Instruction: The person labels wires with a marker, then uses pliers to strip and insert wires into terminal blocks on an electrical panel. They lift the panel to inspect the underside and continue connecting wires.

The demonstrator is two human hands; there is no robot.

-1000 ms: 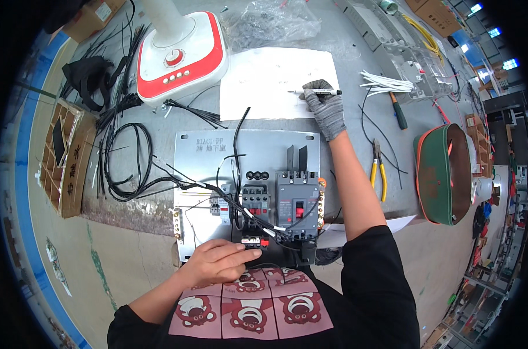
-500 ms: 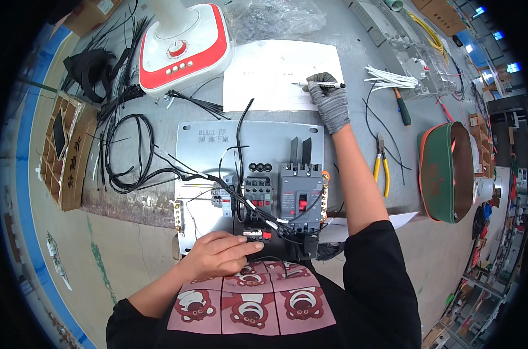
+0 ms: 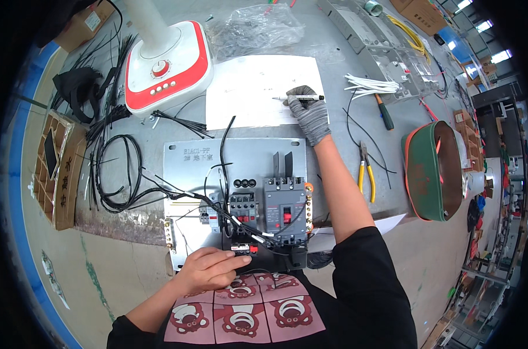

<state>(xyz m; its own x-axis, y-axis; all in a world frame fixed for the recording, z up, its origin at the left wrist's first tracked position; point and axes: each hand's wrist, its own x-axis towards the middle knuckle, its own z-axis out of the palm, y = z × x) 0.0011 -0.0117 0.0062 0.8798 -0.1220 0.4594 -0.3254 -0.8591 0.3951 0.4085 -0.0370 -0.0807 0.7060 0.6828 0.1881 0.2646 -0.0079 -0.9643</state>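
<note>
Right hand: the right hand wears a grey glove and reaches far out over the table. Its fingers are curled around a marker pen.
Marker pen: it lies flat in the gloved fingers, with its thin tip pointing to the person's left. The tip is on or just above the white paper; the view is too small to tell which.
White paper: a big sheet lying flat on the grey table, just past the metal plate.
Left hand: the left hand is bare and rests at the near edge of the metal plate. Its fingers are bent, and the fingertips touch a small black part with red on it. It grips nothing that can be seen.
Metal plate: it carries a grey switch box and a smaller black one, with black wires running over them.
Close by: yellow pliers and a green screwdriver lie to the right of the arm.
Far side: a red and white fan base stands left of the paper.
</note>
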